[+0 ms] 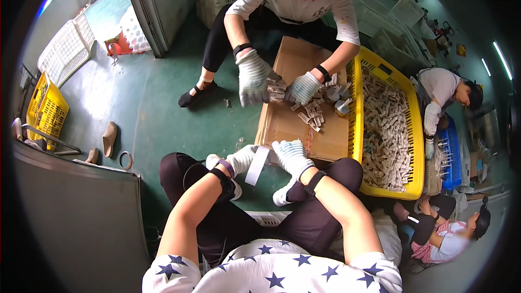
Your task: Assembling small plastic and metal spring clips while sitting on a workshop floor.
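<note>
Hands: left hand (240, 158) and right hand (292, 154), both gloved, pinch a white strip (257, 165) between them above the knees. Few pieces on cardboard sheet (287, 125); yellow crate (402, 130) mostly full, so plenty left.

Both forearms reach forward over the knees; gloved left hand (240, 158) and right hand (291, 154) pinch closed

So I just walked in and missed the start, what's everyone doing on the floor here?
The person wearing the camera sits on the floor, gloved left hand and right hand holding a white strip between them. Opposite, a co-worker in gloves handles small pieces over a flat cardboard box. Beside it stands a yellow crate full of similar pieces.
</note>
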`<act>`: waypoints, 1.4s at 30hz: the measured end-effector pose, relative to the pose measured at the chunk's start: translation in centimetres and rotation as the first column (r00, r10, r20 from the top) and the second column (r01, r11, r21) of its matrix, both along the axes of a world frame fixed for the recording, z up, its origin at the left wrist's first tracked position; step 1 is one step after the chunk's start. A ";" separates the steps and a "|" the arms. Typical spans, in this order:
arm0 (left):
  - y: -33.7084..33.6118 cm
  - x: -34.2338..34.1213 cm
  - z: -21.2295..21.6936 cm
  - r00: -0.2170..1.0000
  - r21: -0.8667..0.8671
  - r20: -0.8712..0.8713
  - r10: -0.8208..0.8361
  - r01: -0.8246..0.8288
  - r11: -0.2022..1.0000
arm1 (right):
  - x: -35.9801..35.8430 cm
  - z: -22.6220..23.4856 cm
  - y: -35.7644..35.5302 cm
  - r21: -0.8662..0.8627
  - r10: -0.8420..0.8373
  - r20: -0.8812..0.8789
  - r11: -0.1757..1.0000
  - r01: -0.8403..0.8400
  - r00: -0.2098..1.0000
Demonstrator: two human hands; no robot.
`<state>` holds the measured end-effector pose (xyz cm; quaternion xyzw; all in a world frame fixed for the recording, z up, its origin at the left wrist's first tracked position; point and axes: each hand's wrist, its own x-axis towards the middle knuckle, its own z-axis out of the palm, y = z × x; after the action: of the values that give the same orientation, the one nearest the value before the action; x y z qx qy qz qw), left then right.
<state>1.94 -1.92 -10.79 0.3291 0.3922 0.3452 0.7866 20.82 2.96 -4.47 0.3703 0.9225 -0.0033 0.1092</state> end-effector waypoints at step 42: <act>-1.0 1.9 3.7 0.875 0.265 -0.483 -0.027 0.175 0.948 | 8.6 1.3 3.4 -0.032 -0.468 -0.379 0.869 0.494 0.799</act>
<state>3.83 -2.96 -7.07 0.5392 0.4972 0.2680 0.6247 29.41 6.33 -3.15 0.5880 0.8012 -0.0700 -0.0858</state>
